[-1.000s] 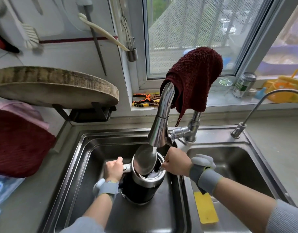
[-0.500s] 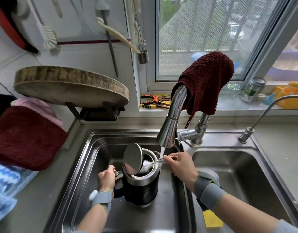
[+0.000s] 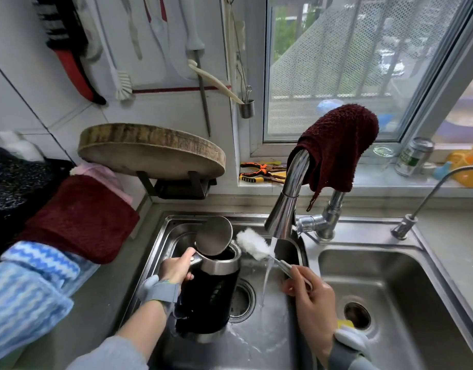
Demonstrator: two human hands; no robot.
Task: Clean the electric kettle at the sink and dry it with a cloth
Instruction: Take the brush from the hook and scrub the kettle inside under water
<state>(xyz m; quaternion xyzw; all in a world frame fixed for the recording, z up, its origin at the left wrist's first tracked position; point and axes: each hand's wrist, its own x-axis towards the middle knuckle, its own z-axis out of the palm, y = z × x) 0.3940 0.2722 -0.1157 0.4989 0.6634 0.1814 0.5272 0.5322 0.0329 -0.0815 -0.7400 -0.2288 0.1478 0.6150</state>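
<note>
The left hand (image 3: 175,268) is curling its grip round the handle of the electric kettle (image 3: 212,289), which is standing in the left basin of the sink (image 3: 430,311) with its lid (image 3: 213,239) hinged up and open. The right hand (image 3: 310,292) is pinching the handle of a white bottle brush (image 3: 252,247), whose fluffy head is hanging just outside the kettle's rim, close under the tap (image 3: 288,204), where a thin stream of water is running down beside the kettle toward the drain. The step in hand looks like rinsing the brush between scrubs of the inside. To do it well, the person should be turning the brush head fully under the stream, keeping the kettle upright and steady by its handle, and keeping water away from the black outer body and base, where the electrical contacts probably sit. A dark red cloth (image 3: 337,145) is hanging over the tap's neck, within easy reach for drying, which is not yet begun.
</note>
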